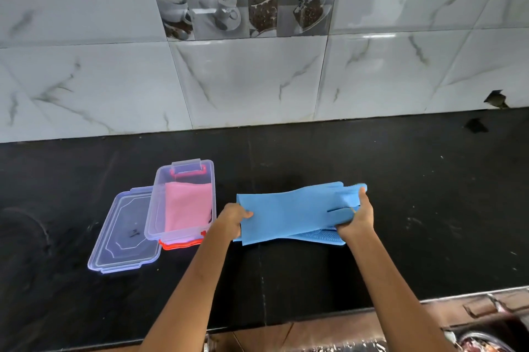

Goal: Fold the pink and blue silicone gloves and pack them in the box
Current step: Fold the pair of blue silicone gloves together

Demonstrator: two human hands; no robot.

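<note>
The blue silicone gloves [289,213] lie stacked lengthwise on the black counter, cuffs to the left and fingers to the right. My left hand [233,218] grips the cuff end of the upper glove. My right hand [357,215] grips its finger end, slightly lifted; the lower glove's textured palm shows beneath. To the left stands the clear plastic box [153,208] with red clips, open, holding the folded pink gloves [186,205].
The box's clear lid [123,240] lies flat on the counter, left of the box and partly under it. A marble-tiled wall [257,79] rises behind the black counter [400,180]. The counter's front edge runs near the bottom, with floor below.
</note>
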